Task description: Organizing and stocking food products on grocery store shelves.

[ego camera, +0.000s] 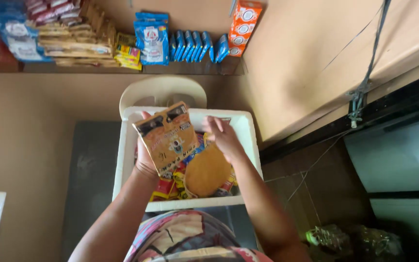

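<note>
At the far left, a wall shelf (98, 68) carries stacked goods: blue-and-white bags (13, 34) at its left end, then a slumped pile of tan flat packets (73, 41), small yellow packs (128, 54), a larger blue pouch (152, 41), a row of blue sachets (195, 46) standing on edge, and an orange carton (243, 26) leaning at the right end.

Below the shelf, the rounded back of a cream plastic chair (163, 90) shows just beyond a white foam box (124, 160), which sits in the middle of the scene in front of the person. The box is open at the top and filled with mixed snack packets (170, 187) in red, yellow and blue, lying loosely on one another.

The left hand (144, 157) is raised over the left part of the box, its grip closed on a flat tan packet (167, 138) with dark corners; the packet is held up, tilted, above the box's contents, with the fingers mostly hidden behind it. Just right of it, a plain tan pouch (208, 170) lies on top of the packets inside the box. The right hand (223, 136) is over the box near its far right side, fingers bent down at the top edge of that pouch and touching it; whether they actually clamp it cannot be told.

Further right, a dark cable (364, 82) runs down the wall.
</note>
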